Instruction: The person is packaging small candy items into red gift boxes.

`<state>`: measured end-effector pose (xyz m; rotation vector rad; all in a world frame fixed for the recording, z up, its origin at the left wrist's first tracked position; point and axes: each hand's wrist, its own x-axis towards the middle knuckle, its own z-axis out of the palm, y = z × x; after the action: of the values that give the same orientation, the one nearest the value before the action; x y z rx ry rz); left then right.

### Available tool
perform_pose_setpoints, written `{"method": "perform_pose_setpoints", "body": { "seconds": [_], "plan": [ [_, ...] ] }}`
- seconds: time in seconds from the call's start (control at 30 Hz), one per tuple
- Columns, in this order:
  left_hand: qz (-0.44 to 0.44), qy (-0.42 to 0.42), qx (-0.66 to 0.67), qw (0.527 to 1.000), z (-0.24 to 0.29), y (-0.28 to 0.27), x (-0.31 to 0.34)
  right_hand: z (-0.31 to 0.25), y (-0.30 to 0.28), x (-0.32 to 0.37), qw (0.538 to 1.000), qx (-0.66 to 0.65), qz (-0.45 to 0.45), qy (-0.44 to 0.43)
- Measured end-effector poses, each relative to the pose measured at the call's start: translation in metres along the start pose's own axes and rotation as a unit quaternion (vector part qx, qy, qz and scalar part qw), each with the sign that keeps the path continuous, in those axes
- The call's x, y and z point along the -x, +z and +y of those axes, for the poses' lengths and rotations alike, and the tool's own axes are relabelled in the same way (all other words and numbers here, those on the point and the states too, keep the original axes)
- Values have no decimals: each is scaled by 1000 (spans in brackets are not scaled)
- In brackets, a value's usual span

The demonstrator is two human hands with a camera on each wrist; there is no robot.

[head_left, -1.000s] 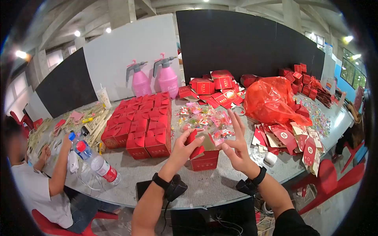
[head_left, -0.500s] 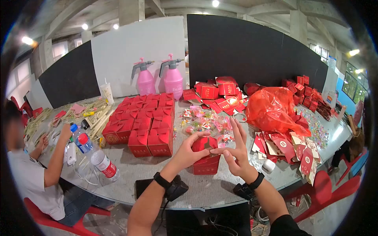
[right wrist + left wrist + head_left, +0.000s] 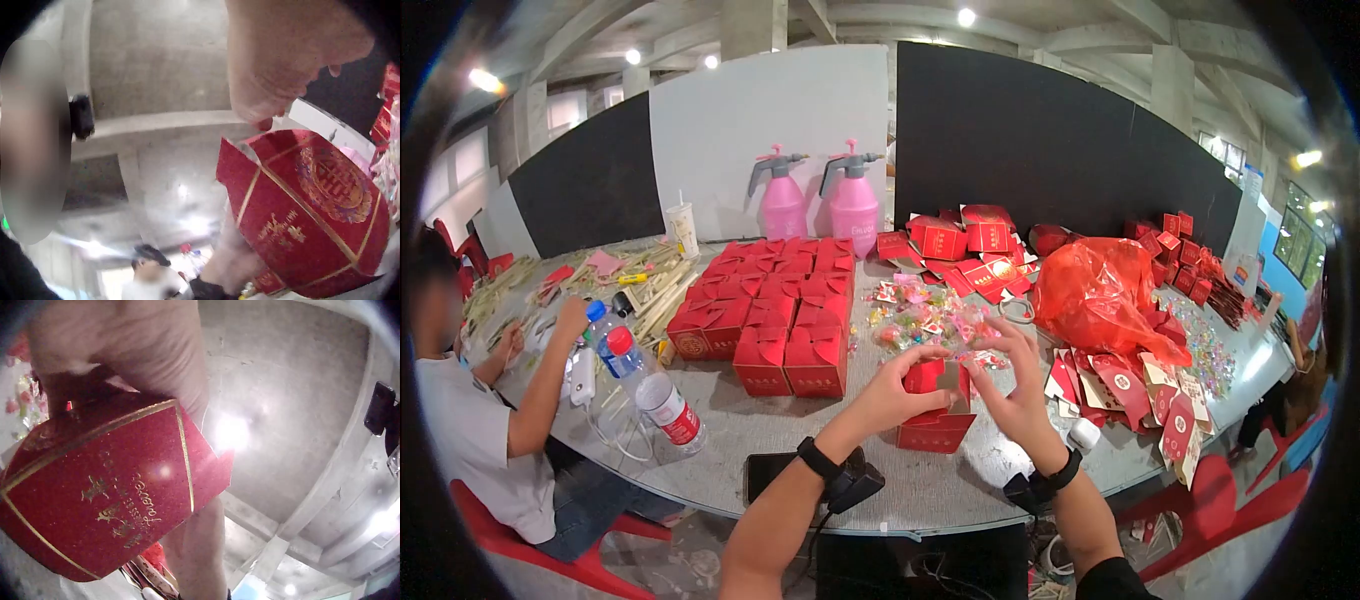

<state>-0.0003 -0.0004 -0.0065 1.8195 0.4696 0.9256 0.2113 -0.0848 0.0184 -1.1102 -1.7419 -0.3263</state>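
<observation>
A red gift box with gold print stands upright on the table in front of me, its top flaps raised and grey-brown inner card showing. My left hand holds the box's upper left side, thumb at the opening and fingers over the far flap. On the other side, my right hand has its thumb tip at the right flap's edge, its fingers loosely bent above. In the left wrist view the box hides the left fingertips. The right wrist view puts the right hand just over the raised edge.
Closed red boxes stand in rows to the left. Wrapped candies lie behind the work. A red plastic bag and flat cards are at the right. A bottle, a phone and another person are leftward.
The top flap, folded over half a second ago, stands open again. My right fingers, straight and spread before, have bent in toward the box. The head view has swung slightly left.
</observation>
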Motion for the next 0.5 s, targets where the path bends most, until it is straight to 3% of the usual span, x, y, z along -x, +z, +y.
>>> {"method": "perform_pose_setpoints", "body": {
  "seconds": [0.13, 0.23, 0.3, 0.5],
  "plan": [
    [-5, -20, -23, 1000, 9, -2, 2, 23, 3, -3, 978, -169, -29, 116],
    [-14, -55, 59, 997, 8, 0, 2, 37, 11, 0, 982, -165, -25, 91],
    [3, 6, 4, 1000, -2, 1, -1, 35, 13, -1, 978, -167, -9, 121],
    [0, -15, -12, 1000, -7, -4, -2, 24, 17, 2, 974, -192, -9, 119]
  ]
}}
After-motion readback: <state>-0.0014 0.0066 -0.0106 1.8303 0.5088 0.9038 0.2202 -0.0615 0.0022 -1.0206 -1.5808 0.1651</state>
